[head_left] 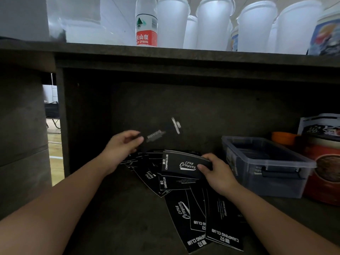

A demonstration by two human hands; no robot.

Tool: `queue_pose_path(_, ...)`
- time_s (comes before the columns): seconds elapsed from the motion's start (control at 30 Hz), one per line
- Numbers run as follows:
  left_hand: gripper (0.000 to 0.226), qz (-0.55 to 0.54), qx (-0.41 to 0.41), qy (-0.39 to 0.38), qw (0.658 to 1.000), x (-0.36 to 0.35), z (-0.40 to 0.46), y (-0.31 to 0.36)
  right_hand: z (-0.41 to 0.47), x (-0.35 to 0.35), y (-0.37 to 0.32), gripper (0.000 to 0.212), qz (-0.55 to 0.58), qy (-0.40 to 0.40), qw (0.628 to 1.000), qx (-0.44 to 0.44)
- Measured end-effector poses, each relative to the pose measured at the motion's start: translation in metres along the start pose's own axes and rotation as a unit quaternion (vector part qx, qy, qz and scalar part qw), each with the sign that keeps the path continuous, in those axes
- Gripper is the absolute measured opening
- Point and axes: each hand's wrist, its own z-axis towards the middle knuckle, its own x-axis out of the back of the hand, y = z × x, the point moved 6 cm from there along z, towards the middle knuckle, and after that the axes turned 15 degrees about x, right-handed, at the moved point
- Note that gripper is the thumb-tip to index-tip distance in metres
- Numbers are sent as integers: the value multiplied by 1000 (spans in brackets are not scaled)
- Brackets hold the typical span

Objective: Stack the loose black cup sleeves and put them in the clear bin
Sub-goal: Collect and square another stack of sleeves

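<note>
Gripping "Camping Club" sleeve stack (185,165) | right hand (216,173) | left hand (123,144) pinching sleeve (156,136)

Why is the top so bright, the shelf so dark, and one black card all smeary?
Head view: the white cups up top are washed out by glare; the shelf below sits in shadow; the sleeve in the left hand is blurred, apparently by motion; the wide lens bends the edges.

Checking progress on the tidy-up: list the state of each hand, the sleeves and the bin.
left hand: pinching one sleeve, raised, blurred.
right hand: gripping a gathered stack.
loose sleeves: scattered flat, overlapping on the shelf.
clear bin: lid off, dark items inside, unclear what.
water bottle: upright on the counter.
</note>
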Motion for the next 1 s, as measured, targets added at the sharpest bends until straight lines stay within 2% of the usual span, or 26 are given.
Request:
queue_pose_path(0.07,13,163,-51,-65,983,-22,-6,-7,1,0,2,11,7,0,1000,4)
queue_pose_path(0.13,15,294,-82,-64,950,-36,-6,-19,1,-2,4,11,43,-3,999,0)
queue_pose_path(0.17,14,317,-80,-53,944,-40,-6,-23,1,-3,4,12,61,-3,998,-2)
queue_pose_path(0.27,22,267,-75,-5,961,-48,-10,-24,1,-4,2,13,75,-7,997,-1)
queue_pose_path(0.37,48,220,-62,-35,973,-65,-17,-25,0,-5,-1,7,87,-15,996,3)
queue_pose_path(0.4,55,237,-66,-48,968,-70,-19,-25,0,-5,-2,4,79,-19,997,8)
queue_pose_path(0.47,57,299,-101,-41,948,-71,-19,-24,0,-5,-2,13,53,-25,998,21)
queue_pose_path(0.53,53,336,-123,24,933,-53,-10,-21,1,-4,-1,18,41,-26,999,23)
queue_pose_path(0.63,56,427,-67,136,892,-8,13,-31,3,-2,0,20,22,-19,999,23)
queue_pose_path(0.73,72,532,108,158,825,27,26,-58,3,0,-1,18,28,-24,999,19)
queue_pose_path(0.8,74,544,218,151,796,38,21,-71,3,-2,1,17,30,-28,999,21)
queue_pose_path(0.9,66,505,259,187,802,43,20,-69,4,-3,2,19,35,-23,999,28)
queue_pose_path(1.0,77,500,273,191,800,37,16,-64,4,-4,0,18,30,-26,999,35)
